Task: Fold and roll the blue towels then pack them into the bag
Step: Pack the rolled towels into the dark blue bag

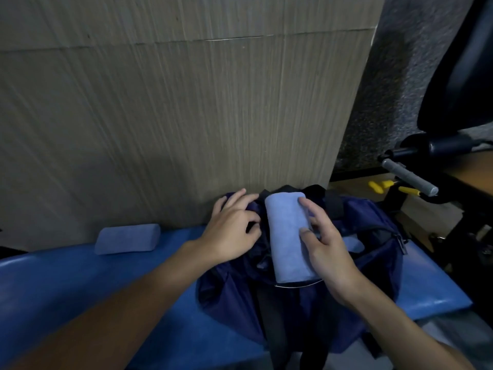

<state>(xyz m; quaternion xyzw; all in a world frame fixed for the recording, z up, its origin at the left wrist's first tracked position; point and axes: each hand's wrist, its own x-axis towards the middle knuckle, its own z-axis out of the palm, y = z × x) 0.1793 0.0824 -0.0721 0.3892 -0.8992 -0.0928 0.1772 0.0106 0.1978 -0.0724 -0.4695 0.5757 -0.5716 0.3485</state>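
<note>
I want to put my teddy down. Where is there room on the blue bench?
Bare bench lies in front of the spare rolled towel, and there is a smaller patch right of the bag. Crowded: the bag's opening, with the left hand, right hand and held towel.

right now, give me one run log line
left hand: touches bag rim | right hand: grips rolled towel over bag | second roll: on bench
</note>
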